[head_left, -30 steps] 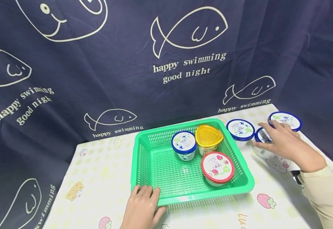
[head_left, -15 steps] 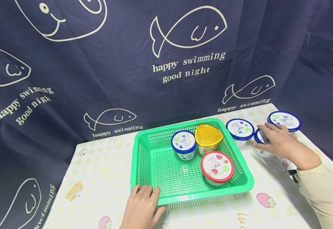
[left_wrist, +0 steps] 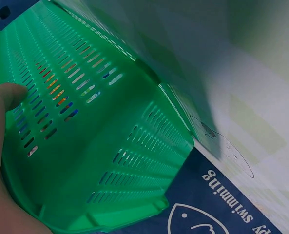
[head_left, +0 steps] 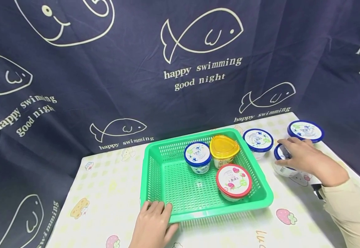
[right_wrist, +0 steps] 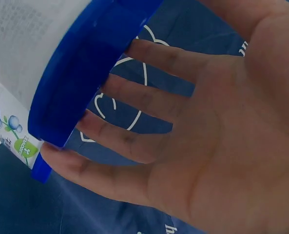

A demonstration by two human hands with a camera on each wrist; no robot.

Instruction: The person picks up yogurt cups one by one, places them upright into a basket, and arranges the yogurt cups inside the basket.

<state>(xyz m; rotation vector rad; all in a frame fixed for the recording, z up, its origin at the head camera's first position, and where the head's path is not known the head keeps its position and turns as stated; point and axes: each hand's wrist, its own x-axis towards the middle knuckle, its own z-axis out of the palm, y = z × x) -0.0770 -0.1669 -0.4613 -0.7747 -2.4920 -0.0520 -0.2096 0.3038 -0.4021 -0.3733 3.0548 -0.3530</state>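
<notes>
My left hand (head_left: 153, 220) grips the front left corner of a green plastic basket (head_left: 217, 214), fingers over the rim, thumb against the outer wall (left_wrist: 81, 131). Inside it stand a blue-lidded yogurt cup (head_left: 197, 155), a yellow-lidded cup (head_left: 224, 147) and a red-lidded cup (head_left: 234, 182). Right of the basket, my right hand (head_left: 314, 158) spans the top of another blue-lidded yogurt cup (head_left: 279, 151), thumb and fingers on opposite sides of its lid. In the right wrist view, the fingertips (right_wrist: 66, 158) touch the lid's blue rim (right_wrist: 71, 83).
Two more blue-lidded cups stand near: one (head_left: 258, 140) against the basket's right side, one (head_left: 305, 131) behind my right hand. A patterned white cloth (head_left: 112, 199) covers the table. A dark blue curtain (head_left: 130, 79) with fish prints hangs behind it.
The cup under my right hand has shifted slightly toward me, and the hand with it. My left hand keeps its hold on the basket corner.
</notes>
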